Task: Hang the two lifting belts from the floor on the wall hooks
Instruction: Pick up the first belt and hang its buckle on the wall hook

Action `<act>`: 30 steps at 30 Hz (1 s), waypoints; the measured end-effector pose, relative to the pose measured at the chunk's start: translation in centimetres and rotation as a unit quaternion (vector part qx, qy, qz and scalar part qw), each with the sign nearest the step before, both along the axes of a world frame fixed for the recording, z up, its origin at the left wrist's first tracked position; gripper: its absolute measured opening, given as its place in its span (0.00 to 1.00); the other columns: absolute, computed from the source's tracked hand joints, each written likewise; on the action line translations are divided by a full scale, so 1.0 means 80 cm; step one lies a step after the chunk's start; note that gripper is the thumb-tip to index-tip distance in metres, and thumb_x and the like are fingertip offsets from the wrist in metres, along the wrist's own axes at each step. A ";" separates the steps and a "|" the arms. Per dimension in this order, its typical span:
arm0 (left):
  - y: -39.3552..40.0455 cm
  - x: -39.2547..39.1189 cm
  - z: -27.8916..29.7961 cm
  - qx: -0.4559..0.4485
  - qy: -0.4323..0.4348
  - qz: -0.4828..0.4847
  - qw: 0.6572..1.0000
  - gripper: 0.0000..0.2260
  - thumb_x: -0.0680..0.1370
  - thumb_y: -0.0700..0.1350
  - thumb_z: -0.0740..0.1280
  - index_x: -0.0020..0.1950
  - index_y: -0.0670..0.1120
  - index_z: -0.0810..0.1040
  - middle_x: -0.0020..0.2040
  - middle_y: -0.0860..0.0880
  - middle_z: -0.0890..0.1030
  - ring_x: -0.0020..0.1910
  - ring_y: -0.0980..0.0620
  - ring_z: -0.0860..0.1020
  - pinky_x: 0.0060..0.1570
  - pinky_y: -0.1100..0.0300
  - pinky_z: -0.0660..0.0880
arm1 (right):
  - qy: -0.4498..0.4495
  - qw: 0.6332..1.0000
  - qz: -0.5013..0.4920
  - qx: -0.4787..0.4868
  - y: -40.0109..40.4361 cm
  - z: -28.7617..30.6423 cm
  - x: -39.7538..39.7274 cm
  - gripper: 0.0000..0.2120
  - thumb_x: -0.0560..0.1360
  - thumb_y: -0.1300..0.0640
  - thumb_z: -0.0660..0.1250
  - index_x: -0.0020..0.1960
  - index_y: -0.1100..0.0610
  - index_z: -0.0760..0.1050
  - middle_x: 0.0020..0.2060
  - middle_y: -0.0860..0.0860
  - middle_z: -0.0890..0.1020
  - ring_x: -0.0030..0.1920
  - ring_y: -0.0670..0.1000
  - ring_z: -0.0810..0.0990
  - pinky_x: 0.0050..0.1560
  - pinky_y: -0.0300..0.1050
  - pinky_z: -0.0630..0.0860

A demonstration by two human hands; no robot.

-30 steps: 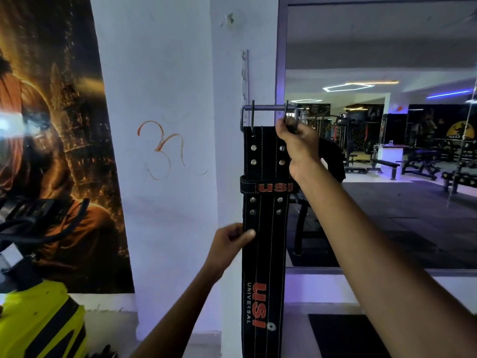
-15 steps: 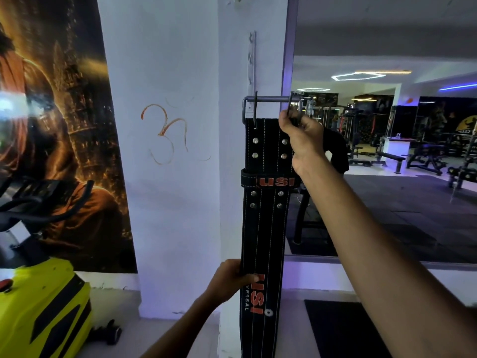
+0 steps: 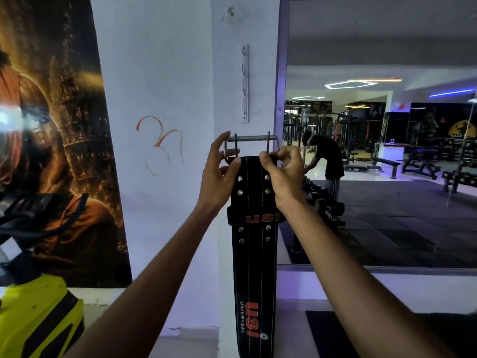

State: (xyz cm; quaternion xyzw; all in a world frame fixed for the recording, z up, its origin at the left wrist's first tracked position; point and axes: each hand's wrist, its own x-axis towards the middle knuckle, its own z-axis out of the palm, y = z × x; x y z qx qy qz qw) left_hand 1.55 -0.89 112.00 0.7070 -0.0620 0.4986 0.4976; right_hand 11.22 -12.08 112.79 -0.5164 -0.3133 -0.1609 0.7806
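A black lifting belt (image 3: 254, 267) with red USI lettering hangs straight down in front of the white pillar. Its steel double-prong buckle (image 3: 251, 139) is at the top, just below a vertical metal hook strip (image 3: 244, 83) screwed to the pillar. My left hand (image 3: 219, 174) pinches the belt's upper left corner by the buckle, thumb on the leather and fingers behind. My right hand (image 3: 282, 171) grips the upper right corner at the buckle's right prong. Only this one belt is in view.
A large poster (image 3: 56, 140) covers the wall on the left. A yellow and black exercise machine (image 3: 33, 316) stands at the lower left. A wall mirror (image 3: 382, 140) on the right reflects the gym and a person. A dark floor mat (image 3: 333, 332) lies below the mirror.
My left hand left the belt's lower middle and rose to grip its top left corner by the buckle. My right hand has stayed on the top right corner.
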 end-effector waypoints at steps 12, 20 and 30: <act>0.010 0.024 -0.003 0.031 0.003 0.078 0.996 0.16 0.80 0.40 0.67 0.60 0.60 0.80 0.65 0.53 0.79 0.65 0.46 0.79 0.63 0.45 0.80 | -0.066 0.988 0.002 -0.139 -0.014 -0.007 0.002 0.10 0.82 0.53 0.63 0.57 0.56 0.80 0.56 0.55 0.81 0.48 0.50 0.82 0.29 0.37 0.79; -0.007 0.057 -0.003 -0.013 -0.012 0.065 0.998 0.11 0.79 0.35 0.67 0.54 0.49 0.83 0.60 0.53 0.84 0.59 0.40 0.83 0.59 0.41 0.80 | -0.023 0.996 -0.016 -0.090 -0.028 -0.002 0.026 0.09 0.80 0.58 0.66 0.57 0.60 0.80 0.52 0.63 0.82 0.43 0.47 0.81 0.25 0.30 0.76; 0.004 0.100 0.022 -0.010 -0.046 0.066 0.997 0.08 0.78 0.33 0.69 0.50 0.45 0.80 0.62 0.47 0.80 0.64 0.55 0.80 0.59 0.55 0.79 | -0.074 0.996 -0.016 -0.050 -0.004 0.010 0.094 0.07 0.78 0.54 0.69 0.55 0.55 0.81 0.53 0.52 0.84 0.50 0.49 0.84 0.49 0.48 0.82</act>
